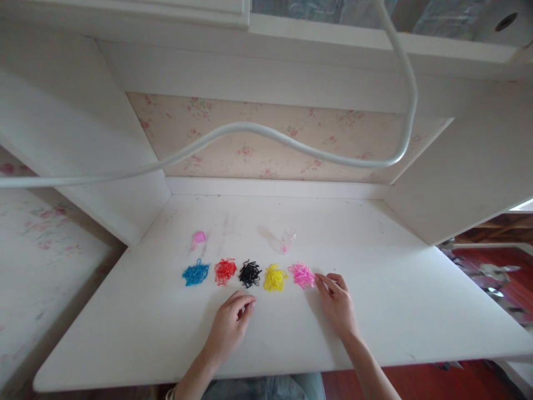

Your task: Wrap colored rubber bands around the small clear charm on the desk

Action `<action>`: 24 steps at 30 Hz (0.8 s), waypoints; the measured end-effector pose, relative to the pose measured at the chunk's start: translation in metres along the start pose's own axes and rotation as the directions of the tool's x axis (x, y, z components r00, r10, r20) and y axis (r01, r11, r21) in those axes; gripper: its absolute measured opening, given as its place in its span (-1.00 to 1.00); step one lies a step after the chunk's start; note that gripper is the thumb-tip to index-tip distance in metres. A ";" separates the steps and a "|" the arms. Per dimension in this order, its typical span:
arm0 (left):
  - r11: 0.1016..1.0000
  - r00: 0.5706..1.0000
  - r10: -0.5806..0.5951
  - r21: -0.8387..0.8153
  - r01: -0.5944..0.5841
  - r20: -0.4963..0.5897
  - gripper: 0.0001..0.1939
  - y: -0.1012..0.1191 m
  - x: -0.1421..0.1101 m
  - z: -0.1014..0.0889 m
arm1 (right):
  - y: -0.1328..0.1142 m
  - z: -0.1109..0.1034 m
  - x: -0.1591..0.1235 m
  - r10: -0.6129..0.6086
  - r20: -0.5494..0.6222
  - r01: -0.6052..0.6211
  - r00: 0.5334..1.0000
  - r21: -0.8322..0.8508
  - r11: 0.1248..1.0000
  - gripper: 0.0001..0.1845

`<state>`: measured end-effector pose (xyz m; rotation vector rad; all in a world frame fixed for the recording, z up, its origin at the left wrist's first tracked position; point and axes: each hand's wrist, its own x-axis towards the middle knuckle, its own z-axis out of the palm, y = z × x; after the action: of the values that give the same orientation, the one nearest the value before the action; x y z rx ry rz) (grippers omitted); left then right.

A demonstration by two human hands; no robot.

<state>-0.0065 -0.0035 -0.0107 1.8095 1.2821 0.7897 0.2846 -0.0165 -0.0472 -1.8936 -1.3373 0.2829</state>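
Head view: five piles of small thin pieces are sitting in a row on the white counter (383, 311); landmark is the black pile (249, 274), the middle one. Red pile (225, 271) is lying just left of it, blue pile (195, 273) farther left. Yellow pile (275, 278) is lying just right of it, pink pile (302, 275) farther right.

Right hand (336, 300) is reaching in right of the black pile, past yellow, fingertips touching the right edge of the pink pile. Fingers are standing narrow there; cannot tell if a piece is being pinched. Left hand (233, 319) is resting on the near side of the black pile, close but apart, fingers curling in with tips nearly together; cannot tell if anything is being held.

Beyond the black pile to the left, a small pink item (200, 237) is lying; beyond it to the right, a clear container (288, 239), pinkish at one end. A white cable (245, 128) is curving across, well above the black pile.
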 end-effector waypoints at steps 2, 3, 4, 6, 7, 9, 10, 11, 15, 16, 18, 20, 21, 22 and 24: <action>1.000 1.000 0.017 0.013 -0.017 0.012 -0.71 0.000 -0.001 0.001 | 0.003 -0.001 0.003 0.032 0.002 -0.032 0.999 0.053 0.998 -0.55; 0.999 0.999 0.029 0.024 -0.030 0.021 -0.72 0.000 -0.002 0.001 | 0.004 -0.002 0.005 0.050 0.003 -0.051 0.999 0.074 0.996 -0.56; 0.998 0.999 0.041 0.036 -0.042 0.032 -0.72 0.001 -0.002 0.001 | 0.004 -0.004 0.006 0.069 0.005 -0.069 0.998 0.093 0.993 -0.56; 0.996 0.997 0.061 0.056 -0.064 0.051 -0.72 0.001 -0.003 0.001 | 0.001 -0.008 0.010 0.103 0.001 -0.102 0.995 0.124 0.987 -0.57; 0.995 0.996 0.067 0.063 -0.071 0.056 -0.72 0.001 -0.003 0.001 | -0.002 -0.010 0.013 0.115 -0.007 -0.113 0.993 0.137 0.984 -0.58; 0.995 0.996 0.072 0.072 -0.076 0.054 -0.71 0.001 -0.004 0.001 | -0.012 -0.015 0.019 0.119 -0.032 -0.112 0.992 0.159 0.981 -0.59; 0.994 0.996 0.074 0.074 -0.078 0.052 -0.70 0.001 -0.004 0.001 | -0.020 -0.017 0.024 0.108 -0.047 -0.099 0.993 0.166 0.981 -0.60; 0.994 0.996 0.076 0.076 -0.079 0.049 -0.70 0.001 -0.004 0.001 | -0.028 -0.020 0.029 0.089 -0.060 -0.078 0.994 0.168 0.983 -0.61; 0.989 0.995 0.092 0.108 -0.097 0.045 -0.71 0.001 -0.005 0.002 | -0.071 -0.029 0.057 -0.059 -0.114 0.074 0.992 0.137 0.988 -0.64; 0.987 0.994 0.096 0.122 -0.101 0.044 -0.72 0.001 -0.005 0.002 | -0.081 -0.031 0.066 -0.123 -0.123 0.137 0.985 0.109 0.985 -0.65; 0.984 0.994 0.101 0.145 -0.105 0.041 -0.73 0.001 -0.005 0.002 | -0.098 -0.032 0.082 -0.268 -0.121 0.272 0.956 0.018 0.962 -0.65; 0.982 0.994 0.103 0.156 -0.107 0.034 -0.73 0.001 -0.006 0.002 | -0.110 -0.030 0.098 -0.393 -0.077 0.385 0.916 -0.099 0.918 -0.65; 0.982 0.994 0.103 0.158 -0.106 0.031 -0.73 0.001 -0.006 0.001 | -0.113 -0.028 0.105 -0.442 -0.040 0.432 0.896 -0.153 0.889 -0.64; 0.982 0.994 0.102 0.160 -0.105 0.027 -0.73 0.001 -0.006 0.001 | -0.116 -0.026 0.110 -0.484 0.001 0.474 0.875 -0.200 0.858 -0.64; 0.981 0.995 0.097 0.165 -0.100 0.024 -0.73 0.001 -0.006 0.001 | -0.118 -0.022 0.119 -0.549 0.090 0.551 0.831 -0.268 0.790 -0.65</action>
<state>-0.0072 -0.0094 -0.0108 2.0213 1.2893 0.7386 0.2652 0.0934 0.0798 -1.6180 -1.9490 -0.2151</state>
